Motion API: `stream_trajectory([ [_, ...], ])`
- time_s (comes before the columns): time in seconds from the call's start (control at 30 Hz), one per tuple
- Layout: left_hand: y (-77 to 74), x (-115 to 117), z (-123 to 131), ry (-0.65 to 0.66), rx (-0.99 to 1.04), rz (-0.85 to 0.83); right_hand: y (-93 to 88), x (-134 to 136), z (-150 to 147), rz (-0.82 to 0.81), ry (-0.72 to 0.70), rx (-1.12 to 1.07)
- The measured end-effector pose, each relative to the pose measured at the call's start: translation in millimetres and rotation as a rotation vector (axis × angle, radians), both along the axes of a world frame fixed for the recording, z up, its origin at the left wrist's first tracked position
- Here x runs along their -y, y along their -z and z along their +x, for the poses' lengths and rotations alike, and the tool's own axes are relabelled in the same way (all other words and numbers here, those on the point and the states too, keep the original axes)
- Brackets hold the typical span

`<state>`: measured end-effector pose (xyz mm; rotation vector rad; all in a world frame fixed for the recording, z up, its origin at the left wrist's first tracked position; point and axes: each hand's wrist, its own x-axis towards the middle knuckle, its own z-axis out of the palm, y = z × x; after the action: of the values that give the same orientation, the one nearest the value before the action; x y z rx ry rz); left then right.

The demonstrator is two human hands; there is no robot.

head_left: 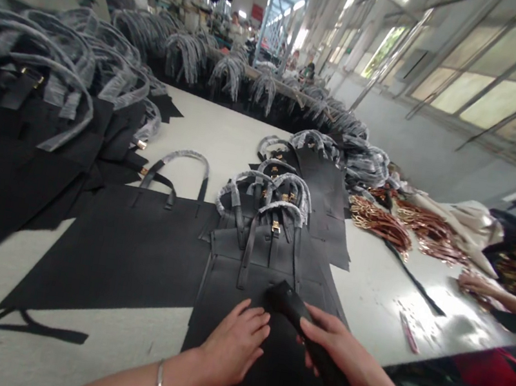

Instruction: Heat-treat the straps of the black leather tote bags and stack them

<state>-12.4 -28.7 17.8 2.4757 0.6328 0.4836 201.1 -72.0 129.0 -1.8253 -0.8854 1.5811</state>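
My left hand lies on a black leather bag panel, fingers stretched out and holding nothing. A bracelet circles that wrist. In my right hand is a black handheld tool, its squared head over the panel close to my left fingertips. A metal ring shows low on the tool; its far end is blurred. Black straps and plastic-wrapped handles with a gold buckle lie at the panel's top. Just left is another black panel with one wrapped handle.
Piled panels with wrapped handles cover the left of the white table. At right are bundles of brown straps with gold hardware, a pink-handled tool and another person's hand. Loose black straps lie front left.
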Motion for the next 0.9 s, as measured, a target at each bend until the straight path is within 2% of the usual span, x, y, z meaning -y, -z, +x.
stream_trajectory([
  [0.07,-0.3,-1,-6,0.018,0.005,0.018,5.6,-2,-5,-0.016,-0.016,-0.031],
  [0.17,-1.3,0,-6,0.017,0.006,0.034,12.7,-18,-14,0.040,0.024,-0.024],
  [0.3,-1.4,2,-7,0.002,0.031,0.023,10.9,-30,-15,0.128,0.098,0.061],
  [0.43,-0.5,3,-9,0.000,0.062,-0.011,1.7,-9,0,0.093,0.131,0.102],
  [0.53,-1.9,4,-6,0.023,0.062,-0.024,-3.1,9,4,0.034,0.092,0.077],
  [0.6,-3.9,6,-1,0.049,0.054,-0.025,-4.3,11,-3,0.000,0.046,0.060],
  [0.77,-6.8,13,13,0.101,0.024,0.021,0.4,-21,-27,-0.012,-0.097,-0.014],
  [0.9,-5.6,13,15,0.100,0.023,0.043,6.0,-51,-39,0.003,-0.114,-0.084],
])
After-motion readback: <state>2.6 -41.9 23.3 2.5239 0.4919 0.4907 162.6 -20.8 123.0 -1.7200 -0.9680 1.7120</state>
